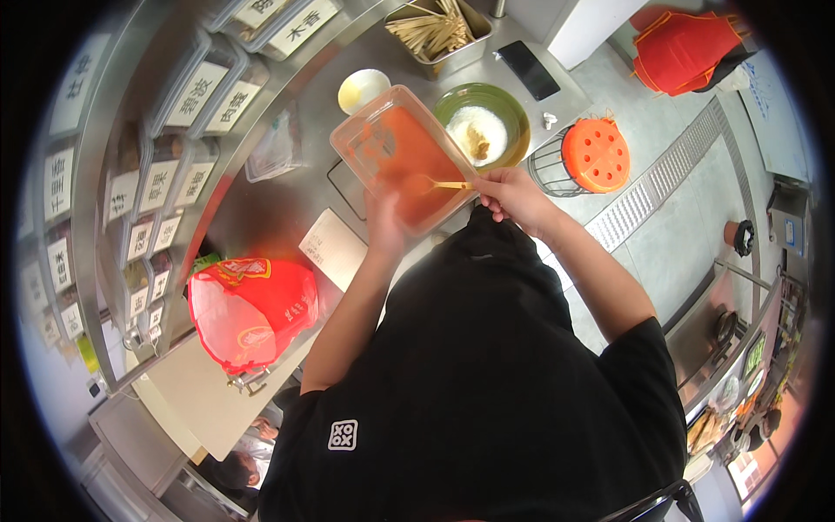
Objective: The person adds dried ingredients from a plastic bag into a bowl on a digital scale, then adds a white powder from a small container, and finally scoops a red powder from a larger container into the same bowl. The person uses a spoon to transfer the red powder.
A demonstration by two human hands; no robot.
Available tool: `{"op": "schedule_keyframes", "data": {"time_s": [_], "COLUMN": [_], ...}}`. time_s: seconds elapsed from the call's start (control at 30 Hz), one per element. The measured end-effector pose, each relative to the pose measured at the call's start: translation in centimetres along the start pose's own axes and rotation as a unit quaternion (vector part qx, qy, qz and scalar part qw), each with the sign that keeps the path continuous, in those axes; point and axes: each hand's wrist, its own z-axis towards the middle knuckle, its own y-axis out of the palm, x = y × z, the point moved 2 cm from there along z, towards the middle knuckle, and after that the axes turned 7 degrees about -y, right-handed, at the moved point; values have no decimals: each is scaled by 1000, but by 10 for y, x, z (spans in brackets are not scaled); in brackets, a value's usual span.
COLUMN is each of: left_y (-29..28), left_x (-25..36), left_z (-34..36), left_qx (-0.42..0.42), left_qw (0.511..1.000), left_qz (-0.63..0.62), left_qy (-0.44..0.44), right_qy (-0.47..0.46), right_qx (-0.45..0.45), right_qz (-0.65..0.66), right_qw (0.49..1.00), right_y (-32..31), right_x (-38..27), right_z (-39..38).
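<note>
A rectangular clear plastic tub with orange-red powder inside is tilted over the steel counter. My left hand, smeared by motion, grips the tub's near left edge. Closed around the handle of a yellowish spoon is my right hand, at the tub's right side. The spoon's bowl end lies in the powder and is blurred. Just beyond the tub stands a green bowl holding white powder with a small yellow-brown heap on top. A small white bowl sits to its left.
A metal bin of wooden sticks and a black phone lie at the back. Leftward are a handwritten sheet, a red bag and labelled jars. An orange perforated lid tops a wire basket. Another person is at lower left.
</note>
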Motion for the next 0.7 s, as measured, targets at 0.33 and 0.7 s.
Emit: {"op": "schedule_keyframes", "data": {"time_s": [0.33,0.7], "left_y": [4,-31], "left_x": [-8,5], "left_z": [20,12], "left_qx": [-6,15], "left_qw": [999,999], "left_qz": [1,-37], "left_qy": [-44,-12], "right_qy": [-24,-83], "right_qx": [51,206], "right_qz": [66,-23], "right_qw": [996,975], "right_y": [-60,-100], "right_x": [-7,26], "right_z": [8,41]}}
